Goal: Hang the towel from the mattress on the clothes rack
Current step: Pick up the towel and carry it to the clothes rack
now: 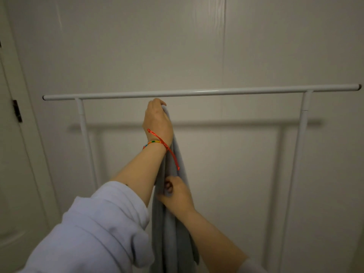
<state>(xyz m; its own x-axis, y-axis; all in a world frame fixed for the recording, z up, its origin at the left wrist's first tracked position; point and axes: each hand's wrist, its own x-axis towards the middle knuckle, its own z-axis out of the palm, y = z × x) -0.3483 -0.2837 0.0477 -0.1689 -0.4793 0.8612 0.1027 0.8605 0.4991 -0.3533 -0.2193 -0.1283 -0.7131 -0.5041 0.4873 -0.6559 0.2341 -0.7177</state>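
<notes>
A grey towel (pixel 173 233) hangs down in a long bunch in front of a white clothes rack (pixel 216 93). My left hand (pixel 157 120) grips the towel's top end, raised just below the rack's horizontal bar, not touching it. A red and multicoloured string bracelet sits on that wrist. Lower down, my right hand (pixel 176 194) pinches the towel's middle. The towel's lower end runs out of view at the bottom. The mattress is not in view.
The rack stands close to a pale wall (pixel 177 46), with two white uprights, the left one (pixel 83 131) and the right one (pixel 299 144). A white door with a dark hinge (pixel 17 111) is at the left edge.
</notes>
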